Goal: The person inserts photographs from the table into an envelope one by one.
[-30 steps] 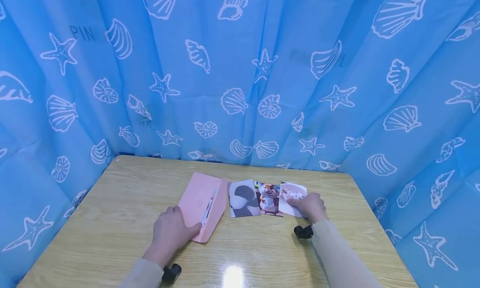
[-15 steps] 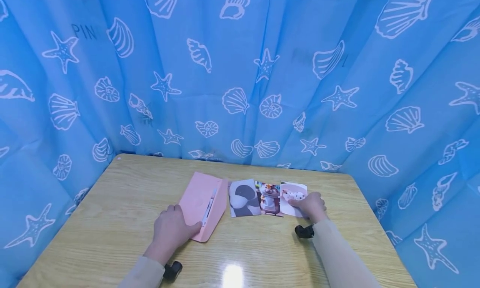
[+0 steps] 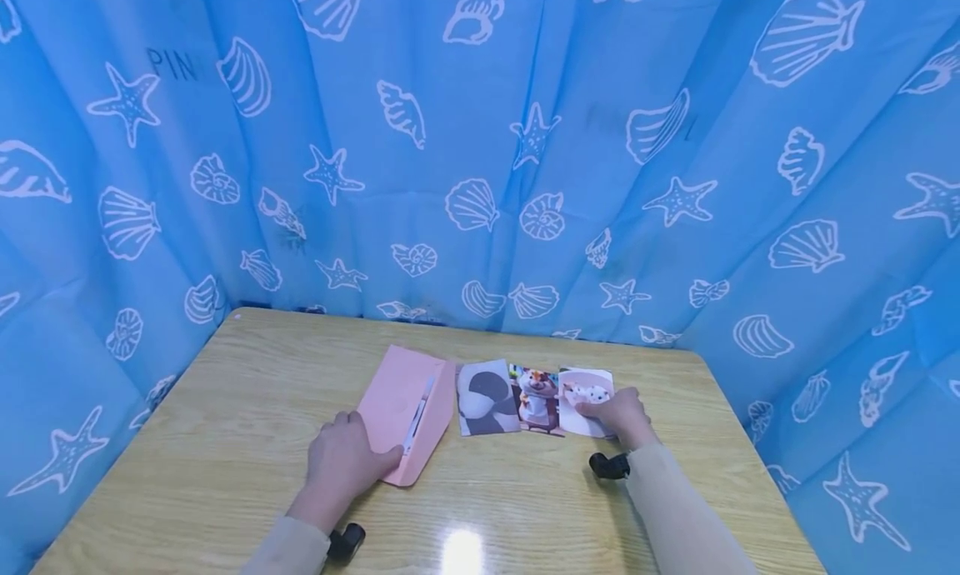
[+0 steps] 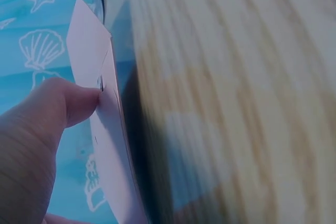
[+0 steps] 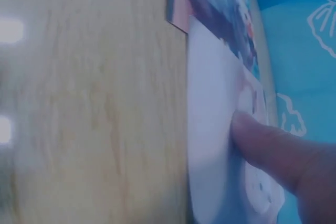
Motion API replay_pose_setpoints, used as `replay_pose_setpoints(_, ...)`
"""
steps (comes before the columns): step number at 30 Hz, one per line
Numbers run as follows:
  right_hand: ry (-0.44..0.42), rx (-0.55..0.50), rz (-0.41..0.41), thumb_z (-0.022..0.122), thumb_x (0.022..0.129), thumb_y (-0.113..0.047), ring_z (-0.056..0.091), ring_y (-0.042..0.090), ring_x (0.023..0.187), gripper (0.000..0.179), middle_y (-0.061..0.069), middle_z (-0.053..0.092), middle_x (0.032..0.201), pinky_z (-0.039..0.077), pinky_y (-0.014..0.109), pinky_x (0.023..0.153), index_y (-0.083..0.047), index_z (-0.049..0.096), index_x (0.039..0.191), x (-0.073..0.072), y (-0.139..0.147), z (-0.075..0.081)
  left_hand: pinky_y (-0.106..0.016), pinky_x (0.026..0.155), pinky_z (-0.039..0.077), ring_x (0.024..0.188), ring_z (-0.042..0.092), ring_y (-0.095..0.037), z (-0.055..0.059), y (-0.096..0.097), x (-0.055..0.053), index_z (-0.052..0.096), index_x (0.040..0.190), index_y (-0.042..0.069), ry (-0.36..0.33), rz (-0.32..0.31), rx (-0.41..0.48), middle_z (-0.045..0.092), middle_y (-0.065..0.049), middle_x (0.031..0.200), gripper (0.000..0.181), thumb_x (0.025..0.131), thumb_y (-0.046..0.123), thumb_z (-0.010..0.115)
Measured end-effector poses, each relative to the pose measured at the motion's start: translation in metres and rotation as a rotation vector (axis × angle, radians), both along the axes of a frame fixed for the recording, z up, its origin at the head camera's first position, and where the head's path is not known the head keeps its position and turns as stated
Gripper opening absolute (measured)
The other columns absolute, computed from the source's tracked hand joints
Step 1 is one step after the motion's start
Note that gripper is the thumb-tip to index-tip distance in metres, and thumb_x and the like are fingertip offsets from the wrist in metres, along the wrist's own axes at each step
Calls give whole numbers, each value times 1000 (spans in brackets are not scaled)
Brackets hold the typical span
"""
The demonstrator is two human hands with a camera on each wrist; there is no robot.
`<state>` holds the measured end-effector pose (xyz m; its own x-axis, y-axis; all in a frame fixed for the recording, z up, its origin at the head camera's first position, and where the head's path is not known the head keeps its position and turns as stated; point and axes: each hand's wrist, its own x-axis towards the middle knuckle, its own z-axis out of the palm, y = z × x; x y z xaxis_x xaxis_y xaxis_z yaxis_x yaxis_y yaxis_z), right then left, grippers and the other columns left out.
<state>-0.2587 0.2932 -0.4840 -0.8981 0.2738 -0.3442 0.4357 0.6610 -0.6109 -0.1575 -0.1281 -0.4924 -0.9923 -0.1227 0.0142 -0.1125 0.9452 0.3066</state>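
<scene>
In the head view my left hand (image 3: 341, 467) grips the near left side of a pink envelope (image 3: 392, 396), thumb on top by the slit where white paper-like contents show. The left wrist view has that thumb (image 4: 71, 100) pressing on the envelope's face. To the right lie photo cards in an overlapping row: a grey-and-white round-shaped one (image 3: 487, 400), a cartoon animal one (image 3: 537, 404) and a pale one with spotted figures (image 3: 581, 417). My right hand (image 3: 626, 415) holds the pale card at its right edge, thumb (image 5: 268, 148) on its face; the other fingers are mostly hidden.
A wooden table (image 3: 510, 508) carries everything, with a bright light reflection near its front. Behind it and along both sides hangs a blue curtain (image 3: 450, 142) printed with white shells and starfish. Black wrist cameras sit by both cuffs.
</scene>
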Motion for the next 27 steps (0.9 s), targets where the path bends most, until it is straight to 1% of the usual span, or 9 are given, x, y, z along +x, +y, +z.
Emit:
replay_pose_setpoints(2,10,-34,11,77,81,-32,44,45,109,103,41,35,128,40,52,94,24,10,136,-1,1,0,-48,65,51,81,56,-34,1,0,1,54,114,-15,1,-2,5,57,-20,94,94,69,67,69)
replay_pose_setpoints(4,21,-57,17,76,82,-27,48,38,102,93,38,39,123,44,46,88,24,17,133,-1,3,1,-48,64,51,80,56,-33,3,-1,1,55,114,-15,-2,-4,7,56,-19,92,94,69,67,69)
replay_pose_setpoints(8,40,-98,14,68,87,-17,50,26,82,48,22,49,100,46,32,68,17,46,113,-3,9,3,-47,64,50,78,55,-31,4,-2,-2,56,112,-14,-8,0,18,56,-18,90,94,69,68,68)
replay_pose_setpoints(10,35,-141,6,62,90,-11,50,22,77,27,15,51,92,44,29,63,10,54,103,-3,14,5,-47,64,50,78,55,-31,4,-3,-4,56,111,-13,-17,4,29,56,-17,89,93,69,69,67)
replay_pose_setpoints(12,13,-188,-8,56,93,-7,49,21,78,16,11,52,90,42,27,64,7,56,101,-2,20,5,-47,65,49,78,56,-31,4,-4,-5,57,112,-13,-30,5,46,57,-17,90,93,70,70,67)
replay_pose_setpoints(14,-6,-228,-12,53,94,-6,49,22,80,16,10,52,91,40,28,66,7,56,104,0,25,7,-47,65,49,78,56,-30,3,-6,-5,58,112,-12,-41,8,67,58,-17,90,92,70,69,67)
replay_pose_setpoints(18,-26,-237,-14,53,95,-9,47,22,74,16,9,50,84,37,31,65,5,56,103,4,31,11,-45,63,48,75,56,-27,8,-9,-5,60,110,-10,-47,0,125,61,-16,90,86,72,67,67)
replay_pose_setpoints(23,-10,-251,3,54,96,-8,49,18,69,15,9,53,83,40,30,64,5,56,103,7,36,18,-42,61,47,71,54,-23,9,-11,-6,62,104,-6,-41,-3,161,62,-13,87,77,73,64,67)
replay_pose_setpoints(27,31,-283,26,54,97,-10,51,17,72,20,9,54,86,44,30,66,6,55,108,7,33,23,-43,63,48,74,56,-24,7,-14,-5,61,107,-6,-15,-3,162,62,-13,89,79,73,65,68)
